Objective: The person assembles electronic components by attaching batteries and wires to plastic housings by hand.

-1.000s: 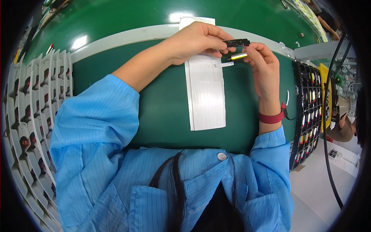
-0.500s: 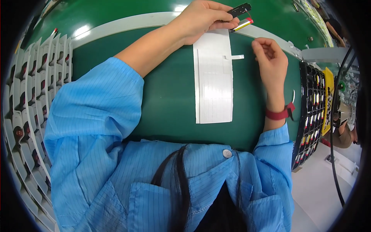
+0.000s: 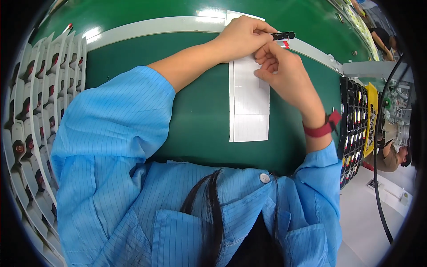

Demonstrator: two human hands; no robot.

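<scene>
My left hand (image 3: 242, 39) is closed on a narrow black circuit board (image 3: 284, 35), whose end juts out to the right of the fingertips. Just below the board is a small silver battery cell (image 3: 283, 44) with a red end, partly covered by fingers. Close against the left fingertips is my right hand (image 3: 287, 73), its fingers curled in and anything between them hidden. Under both hands lies a white sheet of adhesive strips (image 3: 250, 111), upright on the green mat (image 3: 200, 115); its upper part is partly covered.
White trays (image 3: 42, 111) with dark and red parts stack at the left. A black tray (image 3: 354, 129) of battery cells stands at the right, beside a yellow bin (image 3: 370, 115). A black cable (image 3: 378, 164) hangs there. Another person (image 3: 389, 158) is at the far right.
My right hand has moved left and up to meet the left hand. The left hand, with the board and cell, has shifted slightly right and down, and the board has levelled.
</scene>
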